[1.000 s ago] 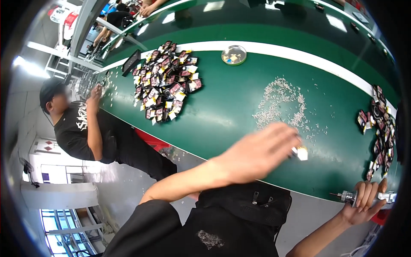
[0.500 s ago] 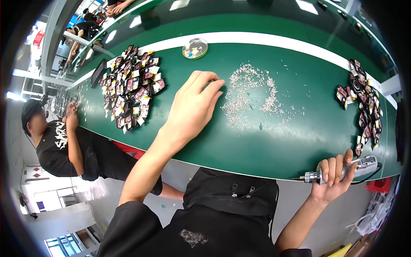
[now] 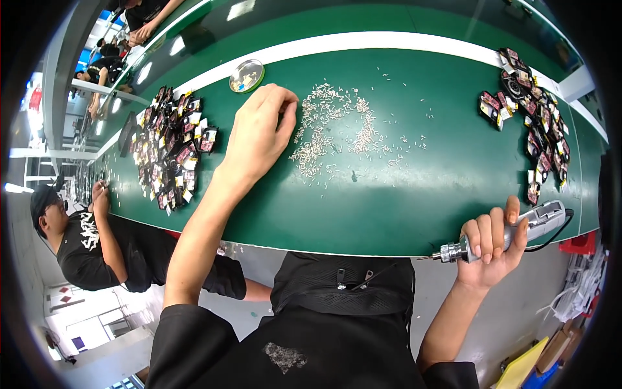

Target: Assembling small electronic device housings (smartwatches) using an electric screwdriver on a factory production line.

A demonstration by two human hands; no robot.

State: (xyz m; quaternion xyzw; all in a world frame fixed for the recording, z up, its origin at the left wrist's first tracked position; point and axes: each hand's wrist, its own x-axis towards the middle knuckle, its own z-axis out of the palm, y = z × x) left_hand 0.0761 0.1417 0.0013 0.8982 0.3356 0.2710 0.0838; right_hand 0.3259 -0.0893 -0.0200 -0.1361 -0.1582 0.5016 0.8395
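My left hand [image 3: 260,133] is at the left edge of a scattered pile of small pale screws [image 3: 317,139] on the green table. Its fingers are curled in toward the thumb in a pinch; whatever they may hold is too small to make out. In my right hand [image 3: 489,249] lies a silver-grey electric screwdriver [image 3: 541,222], fingers wrapped round it. Its thin bit points left along the table's front edge, and a black cord trails from its back end.
Many small black parts with colourful labels [image 3: 172,146] are heaped at the left, and more [image 3: 544,139] form a strip at the right. A round shallow dish [image 3: 247,76] with small bits stands beyond my left hand. At the far left a co-worker [image 3: 97,240] sits by the table [image 3: 363,220].
The view has shifted, so the table's contents appear farther left and higher. My left hand's fingers have drawn closer together beside the screws. The right hand keeps its grip on the screwdriver.
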